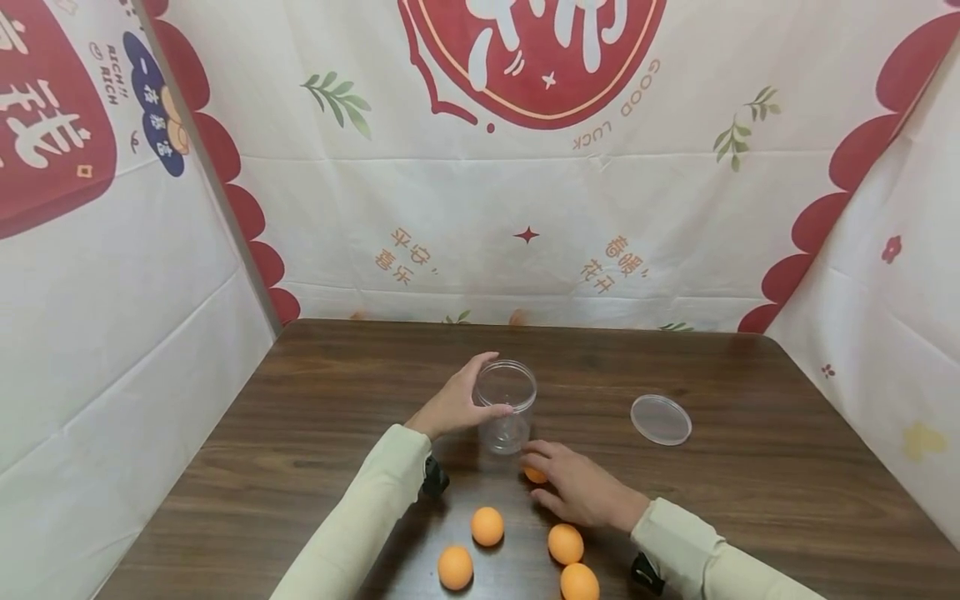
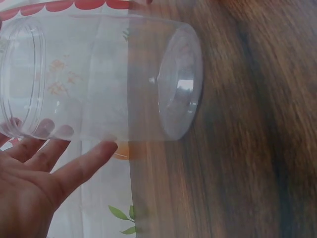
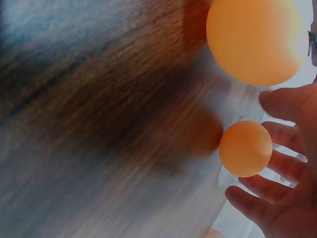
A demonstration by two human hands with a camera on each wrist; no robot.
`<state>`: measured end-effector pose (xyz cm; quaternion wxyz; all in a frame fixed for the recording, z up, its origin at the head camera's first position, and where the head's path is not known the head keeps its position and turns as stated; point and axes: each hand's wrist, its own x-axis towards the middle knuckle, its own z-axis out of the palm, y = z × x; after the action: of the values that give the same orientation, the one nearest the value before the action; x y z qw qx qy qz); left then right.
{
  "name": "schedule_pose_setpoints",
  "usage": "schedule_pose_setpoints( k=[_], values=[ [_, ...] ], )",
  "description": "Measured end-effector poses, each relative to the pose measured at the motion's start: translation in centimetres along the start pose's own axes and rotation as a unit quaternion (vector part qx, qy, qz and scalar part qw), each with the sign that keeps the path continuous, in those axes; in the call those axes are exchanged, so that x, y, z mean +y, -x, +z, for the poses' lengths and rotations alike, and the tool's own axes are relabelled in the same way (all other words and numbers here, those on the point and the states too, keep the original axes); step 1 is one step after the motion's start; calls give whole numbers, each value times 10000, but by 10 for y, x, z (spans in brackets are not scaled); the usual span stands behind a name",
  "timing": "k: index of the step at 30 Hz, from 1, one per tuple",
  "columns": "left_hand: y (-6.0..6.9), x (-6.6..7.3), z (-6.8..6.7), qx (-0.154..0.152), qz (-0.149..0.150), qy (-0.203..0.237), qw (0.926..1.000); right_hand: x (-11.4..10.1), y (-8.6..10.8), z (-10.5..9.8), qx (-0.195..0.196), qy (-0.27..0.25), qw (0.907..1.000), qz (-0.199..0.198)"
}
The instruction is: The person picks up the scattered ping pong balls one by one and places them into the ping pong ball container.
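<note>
A clear plastic jar (image 1: 504,435) stands upright and uncapped on the table, with nothing inside. My left hand (image 1: 456,405) grips it near the rim, thumb on the near side and fingers round the far side. Just right of the jar's base, my right hand (image 1: 587,488) reaches over an orange ball (image 1: 536,475). In the right wrist view the fingers extend behind that ball (image 3: 245,148), while the thumb stands apart from it. Whether the fingertips touch the ball, I cannot tell. Another orange ball (image 3: 257,39) looms larger there, nearer the camera.
A round clear lid (image 1: 661,420) lies flat to the right of the jar. Several more orange balls, including one ball (image 1: 487,527) below the jar and another ball (image 1: 566,544) near my right wrist, lie on the brown wooden table (image 1: 300,433). Printed cloth (image 1: 480,200) hangs behind.
</note>
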<state>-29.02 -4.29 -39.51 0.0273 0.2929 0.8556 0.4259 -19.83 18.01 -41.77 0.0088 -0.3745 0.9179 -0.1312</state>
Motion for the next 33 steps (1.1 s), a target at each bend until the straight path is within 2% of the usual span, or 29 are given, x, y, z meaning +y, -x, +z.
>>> schedule_pose_setpoints(
  k=[8,16,25,33],
  values=[
    [-4,-3,-1,36,23,-26,10000,7,1,1,-166,76,9998,-117],
    [-6,-13,3,74,116,248,9996,12,4,-1,-279,1,9996,-107],
    [-4,-9,5,251,173,286,9991,12,1,-34,-189,41,9996,-187],
    [-5,-7,4,192,234,407,9987,10,-2,-69,-141,-280,9992,-229]
  ],
)
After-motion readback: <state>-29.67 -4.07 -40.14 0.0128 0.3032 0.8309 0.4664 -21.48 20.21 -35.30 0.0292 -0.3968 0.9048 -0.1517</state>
